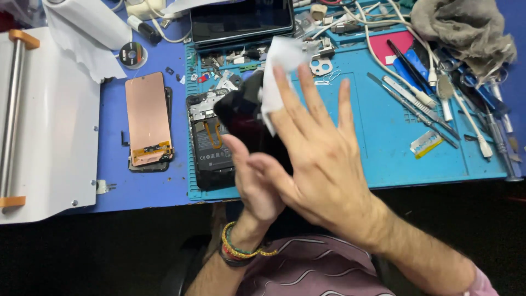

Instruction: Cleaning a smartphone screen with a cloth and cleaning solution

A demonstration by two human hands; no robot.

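Observation:
My left hand (pixel 253 183) holds a black phone panel (pixel 246 118) up from below, tilted toward me. My right hand (pixel 318 148) lies flat over the panel with its fingers spread and presses a white wipe (pixel 279 63) against the panel's surface. Behind the panel, an opened black phone body (pixel 207 137) rests on the blue work mat (pixel 378 142), its insides and battery showing. To its left lies a copper-coloured display back (pixel 147 118) with a flex cable at its lower end.
Tweezers, screwdrivers and a blade (pixel 426 143) are scattered on the mat's right side, with white cables and a grey rag (pixel 466 27). A dark tablet (pixel 241 19) sits at the back. A white machine with a metal roller (pixel 11 115) stands at left.

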